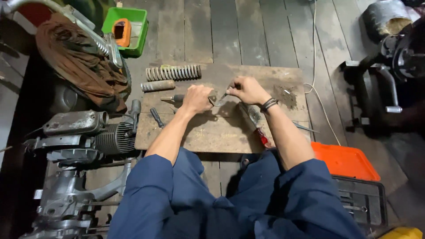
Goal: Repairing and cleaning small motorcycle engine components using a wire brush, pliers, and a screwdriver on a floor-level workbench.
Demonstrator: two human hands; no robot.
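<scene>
- The person sits at a wooden board [221,132] laid on the dark plank floor, both forearms reaching up toward the middle of the frame.
- The left hand [197,98] is closed in a fist around a dark-handled tool [177,98] that lies across the board, its metal tip pointing toward the left of the frame.
- The right hand [248,90], with a dark band at the wrist, pinches a small thin metal piece [221,98] between thumb and fingers; what kind of piece it is cannot be told.
- The two hands sit close together at the centre of the board, the metal piece between them.
- Above the left hand, toward the top edge of the board, lies a long coil spring [173,72]; a shorter rusty cylinder [158,85] lies just below it.
- A dark screwdriver [156,117] rests on the board's left part, apart from the hands.
- A red-handled tool [259,128] lies under the right forearm.
- At the left of the frame stands a grey engine block [88,137] with cooling fins, and a brown cloth [75,57] hangs over parts above it.
- A green tray [138,33] sits at the upper left.
- An orange case [345,161] lies at the lower right.
</scene>
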